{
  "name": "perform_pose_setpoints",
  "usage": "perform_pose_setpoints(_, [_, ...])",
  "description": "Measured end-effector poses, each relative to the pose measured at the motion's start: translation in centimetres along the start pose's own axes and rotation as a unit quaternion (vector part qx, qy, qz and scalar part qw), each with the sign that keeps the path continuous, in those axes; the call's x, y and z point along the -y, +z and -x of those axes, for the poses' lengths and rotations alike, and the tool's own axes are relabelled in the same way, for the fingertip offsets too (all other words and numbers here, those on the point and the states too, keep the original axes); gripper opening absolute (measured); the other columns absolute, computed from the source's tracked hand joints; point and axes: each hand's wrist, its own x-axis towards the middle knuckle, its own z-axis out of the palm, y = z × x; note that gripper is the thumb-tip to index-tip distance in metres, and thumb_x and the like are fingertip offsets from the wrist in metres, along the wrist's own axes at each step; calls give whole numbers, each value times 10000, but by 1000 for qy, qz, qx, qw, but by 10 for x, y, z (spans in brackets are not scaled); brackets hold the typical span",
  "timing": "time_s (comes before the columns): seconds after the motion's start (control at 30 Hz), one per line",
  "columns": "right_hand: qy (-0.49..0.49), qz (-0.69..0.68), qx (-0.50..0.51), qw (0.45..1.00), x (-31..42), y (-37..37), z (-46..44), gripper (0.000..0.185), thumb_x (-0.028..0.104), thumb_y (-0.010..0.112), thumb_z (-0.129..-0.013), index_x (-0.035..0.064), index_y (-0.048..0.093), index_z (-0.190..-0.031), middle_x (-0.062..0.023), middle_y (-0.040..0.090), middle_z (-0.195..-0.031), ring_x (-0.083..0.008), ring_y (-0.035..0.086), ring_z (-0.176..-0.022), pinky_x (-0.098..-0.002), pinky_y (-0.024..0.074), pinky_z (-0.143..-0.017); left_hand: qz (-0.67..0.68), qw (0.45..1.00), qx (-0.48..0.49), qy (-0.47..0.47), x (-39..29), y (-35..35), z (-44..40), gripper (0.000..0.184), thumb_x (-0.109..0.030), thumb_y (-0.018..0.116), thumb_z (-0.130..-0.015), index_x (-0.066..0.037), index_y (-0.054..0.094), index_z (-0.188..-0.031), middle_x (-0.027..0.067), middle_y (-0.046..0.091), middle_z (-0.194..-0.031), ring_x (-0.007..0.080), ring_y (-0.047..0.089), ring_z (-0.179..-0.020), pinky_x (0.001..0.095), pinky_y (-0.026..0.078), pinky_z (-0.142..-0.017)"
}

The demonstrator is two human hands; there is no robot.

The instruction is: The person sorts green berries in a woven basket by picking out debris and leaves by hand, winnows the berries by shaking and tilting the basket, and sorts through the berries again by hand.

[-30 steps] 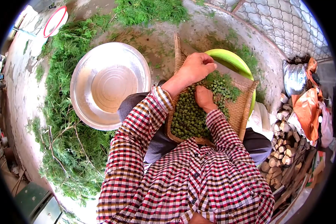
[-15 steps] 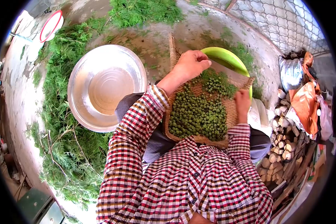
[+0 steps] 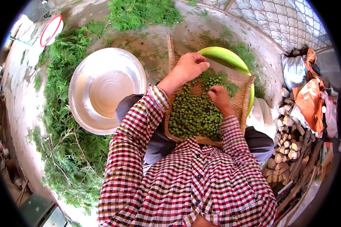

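Observation:
A woven basket tray [image 3: 236, 108] lies across my lap. Many small green cones [image 3: 195, 115] cover its middle and near part, with feathery green sprigs [image 3: 231, 87] at its far side. Over the far left part of the tray is my left hand [image 3: 189, 69], its thumb and fingers curled together; whatever they pinch is hidden. My right hand [image 3: 219, 98] is closed low over the cones near the sprigs, and what lies between its fingertips cannot be made out.
To the left stands a wide metal basin [image 3: 110, 92] beside heaped green branches [image 3: 70, 151]. A lime-green basin [image 3: 227, 56] sits behind the tray. Cut firewood [image 3: 284, 151] is stacked at right near an orange bag [image 3: 308, 100]. More greenery [image 3: 144, 15] lies ahead.
My right hand has moved left from the tray's right side to over the cones and sprigs. My left hand stays at nearly the same spot, still curled.

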Motion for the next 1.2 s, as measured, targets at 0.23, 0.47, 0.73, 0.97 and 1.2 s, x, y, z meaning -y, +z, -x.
perform_pose_setpoints(0.23, [65,23,126,990,30,54,-22,182,185,641,-757,8,633,-800,-149,609,-755,-297,584,-740,-401,467,-678,-7,1000,11,6,-9,-5,0,282,-191,611,-816,24,604,-998,56,619,-861,109,555,-780,259,459,-713])
perform_pose_setpoints(0.47, [174,99,224,954,43,51,-41,245,221,667,-749,-11,631,-819,-180,608,-781,-309,596,-714,-418,481,-642,-12,1000,13,14,-12,-7,3,284,-190,612,-811,24,605,-996,62,620,-865,115,560,-786,260,461,-721])
perform_pose_setpoints(0.73, [-33,148,75,986,14,79,-16,173,72,508,-817,11,475,-658,-166,464,-652,-331,460,-566,-448,396,-524,2,1000,6,15,-6,-7,1,291,-189,614,-809,24,606,-1006,69,624,-871,123,566,-791,265,464,-730])
perform_pose_setpoints(0.97, [-53,99,24,993,12,79,-19,118,107,554,-819,3,498,-813,-182,490,-795,-327,498,-719,-427,417,-618,-10,1000,5,11,-12,-8,5,294,-192,617,-804,21,609,-1005,72,627,-868,129,569,-791,272,467,-733])
perform_pose_setpoints(1.2, [-107,54,24,992,12,78,-21,136,108,638,-763,22,536,-784,-142,505,-784,-319,514,-731,-425,431,-637,-17,1000,0,19,-10,-8,4,286,-189,621,-799,17,613,-997,78,632,-868,132,577,-802,273,471,-732])
